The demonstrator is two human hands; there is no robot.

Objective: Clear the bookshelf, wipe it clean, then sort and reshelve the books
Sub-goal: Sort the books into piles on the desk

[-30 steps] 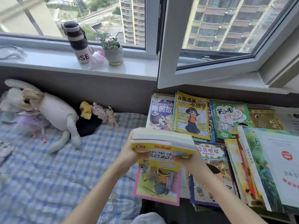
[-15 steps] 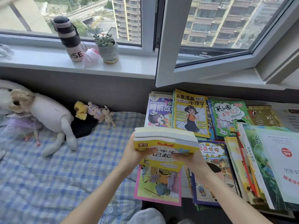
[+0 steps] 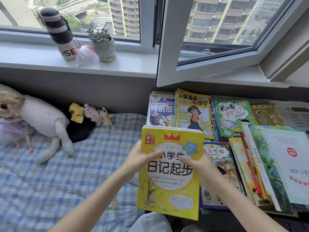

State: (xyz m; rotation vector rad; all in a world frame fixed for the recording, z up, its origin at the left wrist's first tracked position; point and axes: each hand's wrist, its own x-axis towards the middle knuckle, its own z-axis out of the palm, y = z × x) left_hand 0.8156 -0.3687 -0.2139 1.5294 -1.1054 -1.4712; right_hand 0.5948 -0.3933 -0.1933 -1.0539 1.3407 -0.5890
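The left hand (image 3: 142,158) and the right hand (image 3: 199,166) both hold the yellow book (image 3: 168,186). Each hand grips one side edge, with the thumb laid across the front cover and the remaining fingers hidden behind the book. The book is clear of any surface, with its cover facing the camera and its top edge tilted away. It sits in front of the person, over the boundary between the bed (image 3: 58,173) and the spread of books (image 3: 242,148).

The spread lies flat to the right of the bed, below the windowsill (image 3: 125,66). It includes a purple book (image 3: 159,113), a comic book (image 3: 194,114) that overlaps the purple book, a green book (image 3: 232,118) and a white booklet (image 3: 291,164) on the right.

On the bed's checked sheet, a large plush toy (image 3: 45,121) and several small plush toys (image 3: 92,114) rest against the wall. A striped bottle (image 3: 60,32) and a potted plant (image 3: 103,46) stand on the windowsill, near each other.
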